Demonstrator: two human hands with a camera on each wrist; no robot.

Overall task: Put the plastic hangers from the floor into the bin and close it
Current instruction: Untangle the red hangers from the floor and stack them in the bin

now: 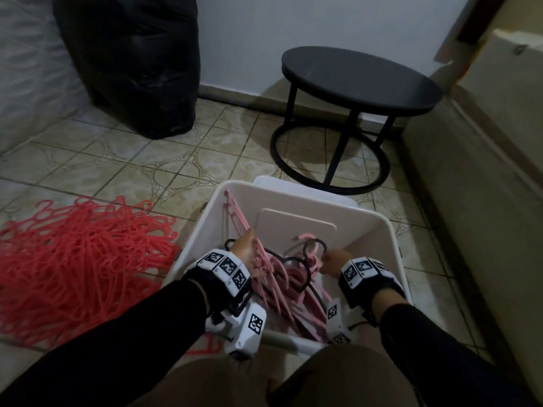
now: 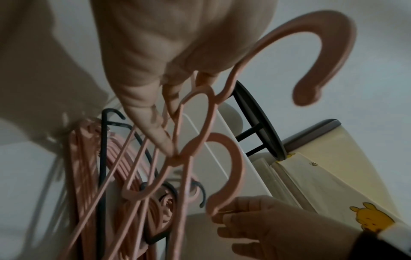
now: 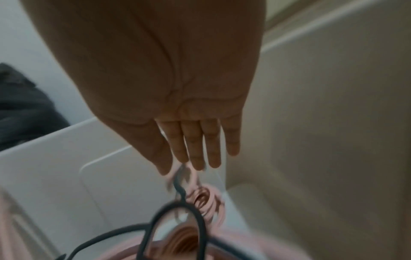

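Observation:
A white bin (image 1: 379, 239) stands open on the tiled floor in front of me, with pink hangers (image 1: 282, 286) and a black hanger (image 1: 305, 277) inside. My left hand (image 1: 245, 248) is over the bin's left side and grips a few pink hangers (image 2: 200, 123) by their necks. My right hand (image 1: 335, 261) is inside the bin on the right, fingers straight (image 3: 195, 144), fingertips touching the hanger hooks (image 3: 200, 195). A big pile of red hangers (image 1: 82, 259) lies on the floor left of the bin.
A round black side table (image 1: 361, 80) stands behind the bin and a black bag (image 1: 132, 60) leans at the back left. A white flat piece (image 1: 279, 182) shows behind the bin's far rim. A cream cabinet (image 1: 484, 171) runs along the right. One red hanger (image 1: 205, 345) lies by my knee.

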